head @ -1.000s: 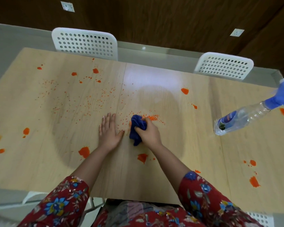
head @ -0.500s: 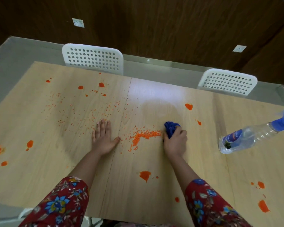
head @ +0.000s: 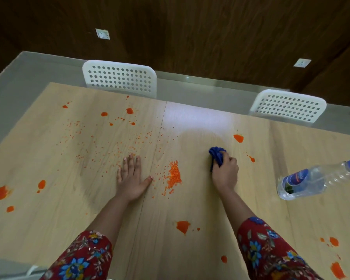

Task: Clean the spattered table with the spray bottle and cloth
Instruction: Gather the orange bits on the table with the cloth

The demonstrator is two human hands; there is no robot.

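My right hand [head: 225, 172] grips a bunched blue cloth [head: 216, 154] and presses it on the light wooden table [head: 69, 209], right of centre. My left hand [head: 131, 178] lies flat on the table with fingers straight. Between the hands sits a small heap of orange crumbs [head: 174, 175]. Fine orange specks [head: 117, 144] and several orange blotches, such as one [head: 183, 226] near me, are scattered over the table. A clear spray bottle [head: 315, 179] with a blue head lies on its side at the right edge.
Two white perforated chairs, one [head: 119, 77] at the left and one [head: 287, 106] at the right, stand at the table's far side. A dark wood wall with sockets rises behind. A grey floor borders the table on the left.
My right hand has swept the cloth from beside my left hand to the right, leaving the orange crumbs gathered in a heap. The left hand stayed flat; the camera tilted up.
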